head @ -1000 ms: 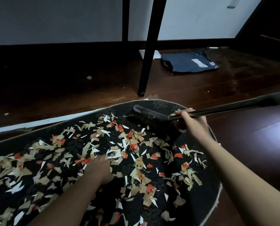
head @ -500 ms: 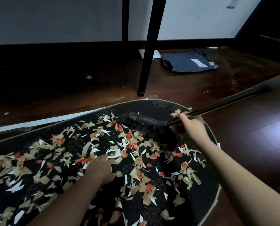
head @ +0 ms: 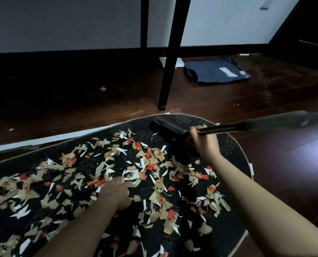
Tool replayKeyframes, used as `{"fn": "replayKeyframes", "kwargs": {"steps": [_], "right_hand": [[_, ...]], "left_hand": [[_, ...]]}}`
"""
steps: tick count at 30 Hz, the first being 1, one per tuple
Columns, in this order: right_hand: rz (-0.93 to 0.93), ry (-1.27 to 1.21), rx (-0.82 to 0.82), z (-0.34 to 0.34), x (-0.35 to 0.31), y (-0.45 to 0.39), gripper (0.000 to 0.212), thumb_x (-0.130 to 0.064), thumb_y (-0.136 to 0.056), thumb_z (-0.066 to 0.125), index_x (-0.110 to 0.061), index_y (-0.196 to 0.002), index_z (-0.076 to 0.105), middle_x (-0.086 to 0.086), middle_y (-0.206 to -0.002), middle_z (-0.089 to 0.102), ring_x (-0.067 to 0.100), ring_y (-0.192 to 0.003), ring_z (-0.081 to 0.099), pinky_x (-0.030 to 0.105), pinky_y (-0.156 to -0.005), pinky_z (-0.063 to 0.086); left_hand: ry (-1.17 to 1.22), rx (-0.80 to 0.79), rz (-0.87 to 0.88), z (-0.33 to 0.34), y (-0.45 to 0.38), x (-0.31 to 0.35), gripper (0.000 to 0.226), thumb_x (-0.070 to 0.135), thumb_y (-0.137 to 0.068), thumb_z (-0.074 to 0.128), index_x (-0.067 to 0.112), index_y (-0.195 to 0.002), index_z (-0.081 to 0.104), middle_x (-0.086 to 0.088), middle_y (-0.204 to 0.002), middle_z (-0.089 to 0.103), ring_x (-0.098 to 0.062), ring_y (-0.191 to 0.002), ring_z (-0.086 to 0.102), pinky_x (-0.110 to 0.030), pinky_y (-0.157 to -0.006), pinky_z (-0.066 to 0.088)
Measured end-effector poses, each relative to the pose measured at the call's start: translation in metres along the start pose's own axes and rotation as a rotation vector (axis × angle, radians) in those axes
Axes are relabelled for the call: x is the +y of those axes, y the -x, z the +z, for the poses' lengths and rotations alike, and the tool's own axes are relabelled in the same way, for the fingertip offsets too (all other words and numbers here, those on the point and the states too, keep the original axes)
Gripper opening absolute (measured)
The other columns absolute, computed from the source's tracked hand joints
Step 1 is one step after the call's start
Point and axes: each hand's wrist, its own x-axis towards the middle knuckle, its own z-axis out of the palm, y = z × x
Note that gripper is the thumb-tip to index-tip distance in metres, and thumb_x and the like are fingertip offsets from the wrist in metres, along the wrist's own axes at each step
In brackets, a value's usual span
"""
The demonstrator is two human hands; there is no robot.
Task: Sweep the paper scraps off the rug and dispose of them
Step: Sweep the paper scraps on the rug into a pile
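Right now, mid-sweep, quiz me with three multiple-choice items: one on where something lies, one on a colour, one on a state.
1. Where is the brush?
A. at the rug's far end
B. on the bare floor
C. against the wall

2. What colours are the scraps?
A. blue and green
B. tan, white and red
C. all black

3. What is the right hand doing?
A. resting flat on the rug
B. hanging idle
C. gripping the brush handle

Answers:
1 A: the brush head sits on the rug near its curved far edge.
2 B: tan, white and red bits cover the dark rug.
3 C: its fingers curl round the handle; the left hand is the one down on the rug.
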Motion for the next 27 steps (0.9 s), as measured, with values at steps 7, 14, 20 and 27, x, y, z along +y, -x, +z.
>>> {"fn": "replayKeyframes", "kwargs": {"steps": [7, 14, 20, 27], "right_hand": [[0.034, -0.134, 0.019, -0.020, 0.001, 0.013, 0.031, -0.048, -0.071, 0.058, -0.021, -0.079, 0.073, 0.001, -0.081, 0.074, 0.019, -0.082, 0.070, 0.046, -0.082, 0.057], [-0.009, 0.095, 0.083, -0.013, 0.002, -0.006, 0.027, -0.027, -0.094, 0.046, -0.014, -0.079, 0.065, 0.004, -0.074, 0.069, 0.024, -0.071, 0.065, 0.035, -0.066, 0.051], [-0.115, 0.100, -0.071, -0.002, 0.012, 0.019, 0.023, -0.021, -0.094, 0.051, -0.007, -0.090, 0.069, 0.008, -0.082, 0.070, 0.026, -0.081, 0.067, 0.045, -0.075, 0.054], [-0.002, -0.210, 0.107, -0.046, 0.023, 0.019, 0.019, -0.029, -0.091, 0.055, -0.026, -0.081, 0.070, 0.005, -0.084, 0.073, 0.011, -0.077, 0.070, 0.035, -0.079, 0.059]], "left_hand": [[0.000, 0.008, 0.014, 0.000, -0.001, 0.000, 0.071, 0.043, -0.093, 0.048, 0.014, -0.153, 0.022, -0.008, -0.161, 0.010, -0.024, -0.149, 0.010, -0.036, -0.121, 0.013], [-0.015, -0.002, 0.017, -0.003, -0.002, 0.004, 0.073, 0.046, -0.093, 0.047, 0.014, -0.153, 0.020, -0.008, -0.162, 0.009, -0.024, -0.149, 0.008, -0.036, -0.122, 0.012], [-0.011, 0.002, 0.028, 0.000, -0.003, 0.013, 0.071, 0.044, -0.092, 0.048, 0.015, -0.152, 0.024, -0.006, -0.161, 0.012, -0.023, -0.149, 0.010, -0.037, -0.121, 0.015], [-0.019, 0.019, 0.038, -0.003, -0.003, 0.021, 0.073, 0.043, -0.095, 0.046, 0.013, -0.154, 0.016, -0.007, -0.162, 0.003, -0.023, -0.150, 0.005, -0.035, -0.121, 0.010]]}}
